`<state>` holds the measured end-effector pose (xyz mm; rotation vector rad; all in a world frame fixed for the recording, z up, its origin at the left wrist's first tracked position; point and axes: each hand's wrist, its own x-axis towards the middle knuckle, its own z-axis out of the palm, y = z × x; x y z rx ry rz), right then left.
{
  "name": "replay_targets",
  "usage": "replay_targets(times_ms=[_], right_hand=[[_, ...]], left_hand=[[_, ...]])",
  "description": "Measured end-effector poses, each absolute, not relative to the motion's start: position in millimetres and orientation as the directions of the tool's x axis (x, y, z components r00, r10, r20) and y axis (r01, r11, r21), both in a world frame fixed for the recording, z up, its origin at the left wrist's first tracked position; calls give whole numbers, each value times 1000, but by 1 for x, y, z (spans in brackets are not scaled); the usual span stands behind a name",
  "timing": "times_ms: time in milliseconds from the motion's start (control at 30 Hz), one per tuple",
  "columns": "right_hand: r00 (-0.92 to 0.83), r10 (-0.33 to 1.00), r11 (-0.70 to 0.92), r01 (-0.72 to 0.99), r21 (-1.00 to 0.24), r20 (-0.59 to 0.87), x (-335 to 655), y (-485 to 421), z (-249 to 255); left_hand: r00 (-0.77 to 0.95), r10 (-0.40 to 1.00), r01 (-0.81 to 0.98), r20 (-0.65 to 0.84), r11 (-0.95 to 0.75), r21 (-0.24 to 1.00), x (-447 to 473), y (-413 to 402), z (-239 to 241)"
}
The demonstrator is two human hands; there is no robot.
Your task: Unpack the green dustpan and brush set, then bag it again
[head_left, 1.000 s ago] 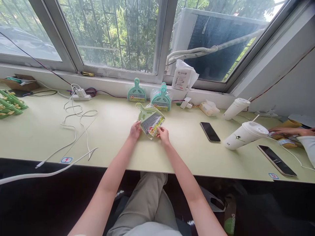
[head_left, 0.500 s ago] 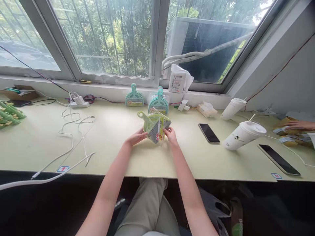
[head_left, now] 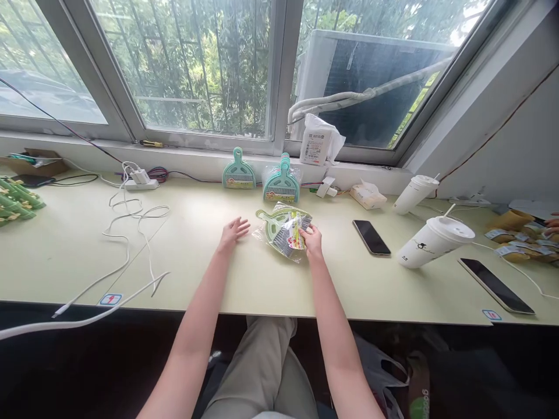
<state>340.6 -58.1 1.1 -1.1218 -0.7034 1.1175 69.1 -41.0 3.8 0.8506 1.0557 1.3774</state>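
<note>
My right hand grips the right side of a clear bag that holds a pale green mini dustpan and grey brush with a colourful label. The bag lies tilted on the pale green table. My left hand hovers open just left of the bag, fingers spread, touching nothing. Behind the bag, against the window sill, stand a single teal dustpan set and a bagged stack of teal dustpan sets.
White charger cables trail across the left. A black phone, two white lidded cups, a second phone and a tissue pack sit to the right. Another person's hand is among yellow packets at the far right.
My left hand has let go of the bagged dustpan and drawn away to the left. The bag has come down from upright onto the table, held only by my right hand.
</note>
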Motion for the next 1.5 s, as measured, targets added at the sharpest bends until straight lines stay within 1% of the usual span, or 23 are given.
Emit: replay_targets(times_ms=[133, 233, 300, 367, 467, 567, 633, 700, 733, 767, 800, 833, 867, 900, 933, 967, 1000, 1067, 1167, 1200, 1267, 1367, 1500], right_hand=[[301, 949, 18, -344, -939, -92, 340, -58, 0], [238, 968, 6, -347, -938, -82, 338, -59, 4], [213, 975, 15, -336, -942, -60, 342, -59, 8], [228, 972, 20, -336, -942, -60, 350, -59, 10], [332, 936, 24, -393, -919, -118, 367, -57, 9], [447, 876, 52, -458, -887, -179, 375, -54, 3], [465, 862, 64, -492, -868, -200, 373, -52, 0], [441, 875, 69, -522, -850, -200, 366, -51, -3], [421, 886, 67, -531, -845, -194, 361, -50, -4], [401, 897, 63, -535, -843, -187, 356, -50, -4], [384, 906, 58, -533, -844, -180, 351, -51, -4], [364, 915, 52, -527, -849, -171, 345, -51, -4], [343, 925, 43, -517, -855, -162, 340, -52, -4], [319, 936, 35, -505, -863, -148, 336, -53, -5], [291, 948, 29, -487, -873, -131, 332, -54, -5], [266, 958, 25, -461, -887, -111, 329, -54, -6], [250, 963, 19, -420, -907, -96, 327, -55, -7], [242, 966, -22, -285, -958, -95, 327, -54, -8], [293, 942, -140, -101, -985, -163, 337, -51, -10], [339, 922, -157, -107, -982, -185, 343, -49, -10], [471, 855, -134, -203, -970, -217, 358, -46, -8], [606, 749, -49, -353, -934, -268, 377, -45, -3], [541, 784, -55, -428, -902, -305, 378, -49, 4]], left_hand=[[17, 993, -145, -117, 118, 982, 70, -44, 3], [86, 994, -4, -71, 71, 997, 76, -46, 2], [71, 997, 45, -32, 29, 999, 75, -45, 3], [-35, 999, 55, -14, 16, 998, 67, -42, 5], [-407, 913, 86, -27, 68, 994, 45, -37, 6], [-761, 646, 214, 59, 164, 963, 20, -38, 7], [-871, 454, 301, 187, 192, 934, 13, -42, 9], [-890, 345, 362, 299, 134, 922, 18, -45, 15], [-871, 363, 380, 333, 65, 923, 27, -47, 18], [-827, 443, 373, 346, -27, 927, 39, -49, 22], [-751, 571, 326, 332, -118, 938, 53, -50, 24], [-612, 736, 225, 290, -189, 956, 69, -52, 26], [-415, 886, 72, 207, -195, 978, 86, -53, 26], [-196, 977, -82, 84, -102, 991, 102, -54, 25], [-4, 1000, -169, -6, 5, 986, 115, -56, 23], [114, 993, -203, -31, 54, 978, 126, -56, 19], [176, 983, -222, -51, 90, 971, 133, -57, 15], [140, 987, -222, -72, 102, 970, 135, -54, 7], [-60, 991, -206, -118, 103, 973, 119, -42, -3], [-110, 986, -212, -122, 97, 972, 112, -38, -6], [-166, 979, -250, -115, 71, 966, 102, -30, -9], [-157, 982, -296, -102, 52, 954, 98, -26, -12], [-38, 999, -219, -36, 27, 975, 108, -35, -9]])
